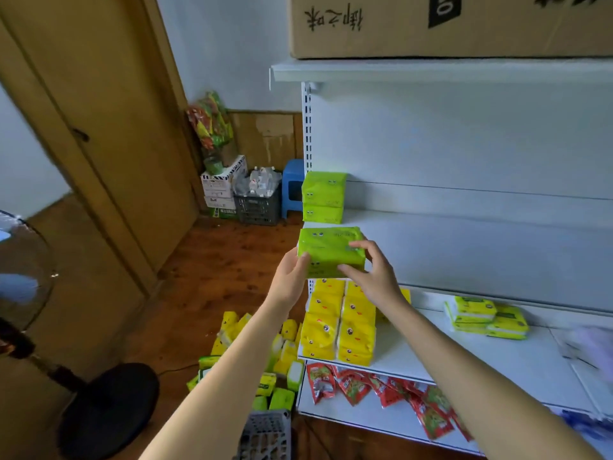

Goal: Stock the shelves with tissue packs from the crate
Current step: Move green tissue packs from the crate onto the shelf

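Your left grip [292, 270] and right grip [371, 272] both hold the green tissue pack [331, 249] by its ends at centre frame, long side running left to right. It hangs at the front edge of the shelf [481, 254], just below the stacked green packs [323, 197]; bare shelf opens to the right.

Both bare arms are reaching out in front of the person, stretched long and pointing a little upward. The hands are sitting close together, side by side. The left hand [292, 273] is holding the left end of a green tissue pack [331, 249], its thumb lying against the near side. The right hand [374, 277] is gripping the right end, its fingers spreading and curling over the top while its thumb is tucking in underneath. Both palms are facing each other.
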